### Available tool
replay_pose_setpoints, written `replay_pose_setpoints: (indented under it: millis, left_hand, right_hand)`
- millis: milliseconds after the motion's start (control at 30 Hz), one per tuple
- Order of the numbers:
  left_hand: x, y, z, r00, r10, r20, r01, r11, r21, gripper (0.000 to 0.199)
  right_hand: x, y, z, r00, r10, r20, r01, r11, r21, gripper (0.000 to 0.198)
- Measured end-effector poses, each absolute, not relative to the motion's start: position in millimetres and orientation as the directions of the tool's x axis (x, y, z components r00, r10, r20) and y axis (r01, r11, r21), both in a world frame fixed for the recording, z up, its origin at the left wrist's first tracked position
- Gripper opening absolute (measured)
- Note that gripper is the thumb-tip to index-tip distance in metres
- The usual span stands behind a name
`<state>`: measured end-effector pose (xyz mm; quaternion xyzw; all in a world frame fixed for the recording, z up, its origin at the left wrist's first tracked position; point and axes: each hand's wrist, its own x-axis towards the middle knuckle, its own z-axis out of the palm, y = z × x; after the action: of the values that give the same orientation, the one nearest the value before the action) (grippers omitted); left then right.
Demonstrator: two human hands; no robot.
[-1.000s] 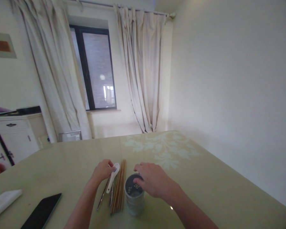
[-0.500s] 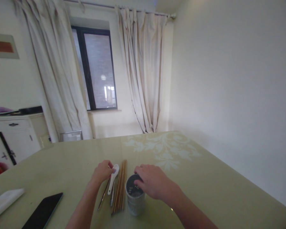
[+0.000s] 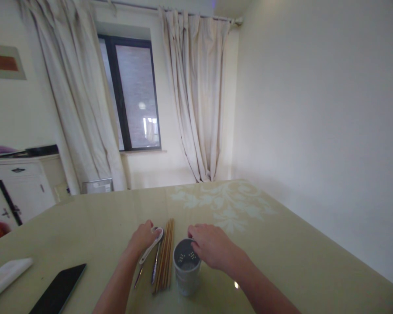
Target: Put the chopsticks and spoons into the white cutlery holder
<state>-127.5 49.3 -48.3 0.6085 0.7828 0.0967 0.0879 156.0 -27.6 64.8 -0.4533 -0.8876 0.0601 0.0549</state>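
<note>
My left hand (image 3: 144, 237) is closed on the bowl end of a white soup spoon (image 3: 147, 253), which is tilted over the cutlery. Beneath and beside it lie a metal spoon (image 3: 155, 265) and a thin metal utensil (image 3: 138, 278) whose upper part is covered. Several wooden chopsticks (image 3: 165, 257) rest side by side between my hands. A grey utensil holder (image 3: 187, 279) stands upright to their right, with small holes in its floor and nothing inside. My right hand (image 3: 208, 244) grips the holder's far right rim, thumb at the inner side.
On the glossy green table (image 3: 281, 261) a black phone (image 3: 59, 288) lies at the left. Farther left is a white object (image 3: 8, 277), partly cut off. A white cabinet (image 3: 22, 183) stands beyond the table's left side, and a wall (image 3: 330, 152) runs along the right.
The soup spoon has turned and shifted left in my left hand, uncovering more of the metal spoon. My right hand moved slightly right along the holder's rim; the holder stays nearly in place.
</note>
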Motion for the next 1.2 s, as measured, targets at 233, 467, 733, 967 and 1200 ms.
replay_pose_setpoints:
  millis: [233,467,733,967,1200]
  left_hand:
    - [-98,43,-46,-0.142,0.989,-0.047,0.963,0.149,0.225,0.062]
    - [-70,37,-37,-0.01,0.997,-0.074,0.971,0.027,0.238,0.059]
    - [-69,37,-34,0.039,0.997,-0.068,0.963,-0.019,0.268,0.057]
    - [-66,32,-23,-0.015,0.999,-0.032,0.973,0.022,0.228,0.048]
    - [-22,16,-5,0.035,0.999,0.039,0.994,-0.039,0.098,0.023]
  right_hand:
    - [161,-23,65,-0.534,0.845,0.031,0.834,0.533,-0.141,0.021]
    - [177,-12,70,-0.423,0.906,0.028,0.899,0.423,-0.11,0.025]
    - [192,-2,72,-0.373,0.928,-0.005,0.918,0.369,-0.146,0.025]
    - [196,1,73,-0.395,0.919,-0.002,0.896,0.384,-0.224,0.026]
    - [197,2,70,-0.404,0.914,0.021,0.887,0.398,-0.234,0.026]
